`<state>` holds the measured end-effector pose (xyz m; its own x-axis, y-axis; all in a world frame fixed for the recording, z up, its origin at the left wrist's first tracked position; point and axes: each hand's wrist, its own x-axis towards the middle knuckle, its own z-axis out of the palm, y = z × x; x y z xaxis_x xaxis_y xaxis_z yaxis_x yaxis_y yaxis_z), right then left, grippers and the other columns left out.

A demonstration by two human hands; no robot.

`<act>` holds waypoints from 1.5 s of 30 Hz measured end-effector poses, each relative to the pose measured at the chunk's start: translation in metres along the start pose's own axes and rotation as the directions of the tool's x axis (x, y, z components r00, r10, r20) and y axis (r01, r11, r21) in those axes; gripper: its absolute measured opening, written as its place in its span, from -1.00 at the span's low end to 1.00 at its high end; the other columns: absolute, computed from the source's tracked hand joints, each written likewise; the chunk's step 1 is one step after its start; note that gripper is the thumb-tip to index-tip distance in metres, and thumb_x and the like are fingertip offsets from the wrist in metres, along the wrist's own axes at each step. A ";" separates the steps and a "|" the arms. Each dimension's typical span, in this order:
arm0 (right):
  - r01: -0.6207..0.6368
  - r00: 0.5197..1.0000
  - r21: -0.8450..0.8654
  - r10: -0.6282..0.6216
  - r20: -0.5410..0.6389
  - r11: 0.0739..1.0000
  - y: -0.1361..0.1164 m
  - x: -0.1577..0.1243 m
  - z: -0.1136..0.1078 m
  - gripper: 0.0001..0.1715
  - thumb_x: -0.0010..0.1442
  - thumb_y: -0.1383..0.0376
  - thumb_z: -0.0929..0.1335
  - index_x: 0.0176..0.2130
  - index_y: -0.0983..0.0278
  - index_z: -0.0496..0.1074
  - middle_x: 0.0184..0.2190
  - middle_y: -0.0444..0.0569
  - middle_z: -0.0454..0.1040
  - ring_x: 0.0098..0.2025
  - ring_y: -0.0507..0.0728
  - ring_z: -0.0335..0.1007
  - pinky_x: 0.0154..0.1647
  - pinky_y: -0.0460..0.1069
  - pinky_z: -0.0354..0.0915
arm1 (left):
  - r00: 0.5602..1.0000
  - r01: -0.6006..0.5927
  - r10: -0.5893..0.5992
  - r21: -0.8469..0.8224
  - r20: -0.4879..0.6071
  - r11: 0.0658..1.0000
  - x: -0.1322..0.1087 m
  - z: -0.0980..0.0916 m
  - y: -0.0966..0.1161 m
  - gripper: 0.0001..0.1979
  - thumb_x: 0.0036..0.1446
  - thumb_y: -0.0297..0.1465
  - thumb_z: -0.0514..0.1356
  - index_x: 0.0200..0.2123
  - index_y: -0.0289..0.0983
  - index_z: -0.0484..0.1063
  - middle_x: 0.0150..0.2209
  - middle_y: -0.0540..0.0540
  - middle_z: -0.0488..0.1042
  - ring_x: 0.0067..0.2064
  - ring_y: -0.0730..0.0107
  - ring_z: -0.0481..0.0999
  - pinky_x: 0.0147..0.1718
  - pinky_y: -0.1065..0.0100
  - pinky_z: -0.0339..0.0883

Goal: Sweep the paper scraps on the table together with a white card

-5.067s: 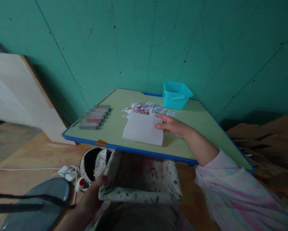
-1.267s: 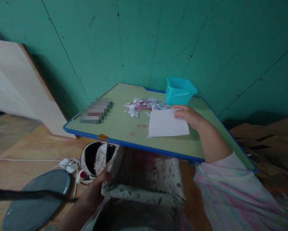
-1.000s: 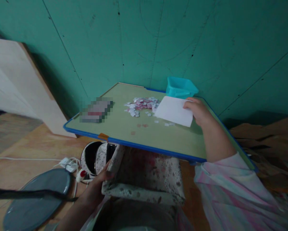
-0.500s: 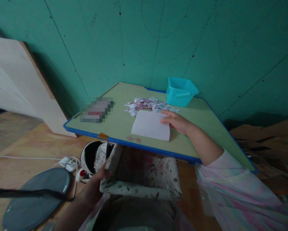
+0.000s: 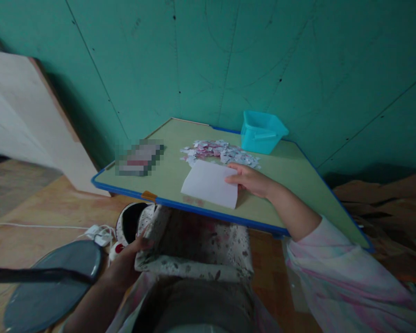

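Note:
My right hand (image 5: 249,179) rests on the right edge of a white sheet of paper (image 5: 209,184), fingers pinched on it, near the front edge of a low green table (image 5: 291,171) with a blue rim. Just beyond the sheet lies a heap of small pink and white paper scraps (image 5: 219,151). A few pink scraps show at the table's edge beside the sheet. Below the table my left hand (image 5: 126,262) grips the left rim of a floral fabric box (image 5: 194,249) held under the table's front edge.
A turquoise plastic tub (image 5: 262,132) stands at the table's far corner against the teal wall. A blurred flat item (image 5: 139,157) lies at the table's left. On the wooden floor are a round dark lid (image 5: 51,286), a white cable plug (image 5: 98,233) and a spotted container (image 5: 133,222).
My right hand has slid the white sheet from the far right by the tub back toward the front edge and leftward. The fabric box has shifted slightly left under the edge.

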<state>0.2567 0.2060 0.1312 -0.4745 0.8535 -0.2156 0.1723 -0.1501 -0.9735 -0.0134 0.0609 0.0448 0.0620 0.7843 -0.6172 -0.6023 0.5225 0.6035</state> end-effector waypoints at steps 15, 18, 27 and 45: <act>0.006 0.993 -0.026 -0.003 0.114 1.000 -0.004 -0.007 0.003 -0.70 -0.11 0.33 0.38 -0.29 0.27 0.30 -0.43 -0.17 0.44 -0.46 -0.04 0.34 -0.49 -0.13 0.25 | 0.995 -0.048 0.036 0.124 0.098 0.991 0.003 0.000 -0.003 -0.45 -0.15 -0.52 0.12 0.02 -0.25 0.33 -0.64 -0.01 0.55 -0.59 0.20 0.51 -0.55 0.28 0.36; 0.022 0.989 -0.039 -0.016 0.147 0.999 -0.008 -0.011 0.002 -0.69 -0.13 0.32 0.39 -0.30 0.28 0.32 -0.45 -0.18 0.42 -0.48 -0.05 0.32 -0.54 -0.16 0.23 | 0.994 -0.058 0.046 0.116 0.103 0.992 0.002 0.001 -0.004 -0.46 -0.12 -0.52 0.10 0.03 -0.25 0.32 -0.62 0.00 0.56 -0.57 0.22 0.52 -0.53 0.30 0.36; 0.222 0.932 -0.092 -0.239 -0.271 0.971 -0.011 -0.003 -0.017 -0.62 -0.12 0.20 0.37 -0.25 0.21 0.25 -0.39 -0.17 0.37 -0.42 0.01 0.30 -0.50 -0.11 0.22 | 0.996 -0.056 0.049 0.096 0.073 0.994 -0.004 0.006 -0.006 -0.46 -0.18 -0.51 0.14 -0.01 -0.25 0.37 -0.65 0.01 0.54 -0.63 0.22 0.48 -0.62 0.30 0.28; 0.020 0.620 -0.874 -0.692 -0.370 0.485 -0.026 0.039 -0.032 -0.69 0.12 0.22 0.17 -0.16 0.26 0.32 -0.29 0.04 0.43 -0.30 0.16 0.32 -0.27 0.01 0.16 | 0.997 -0.061 0.056 0.127 0.047 0.990 0.001 0.007 -0.014 -0.44 -0.15 -0.55 0.13 0.02 -0.22 0.33 -0.61 -0.01 0.58 -0.60 0.24 0.52 -0.61 0.34 0.35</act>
<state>0.2608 0.2592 0.1508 -0.0939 0.8173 0.5685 0.8290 0.3804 -0.4099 0.0005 0.0562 0.0391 0.0659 0.8272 -0.5580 -0.4991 0.5115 0.6995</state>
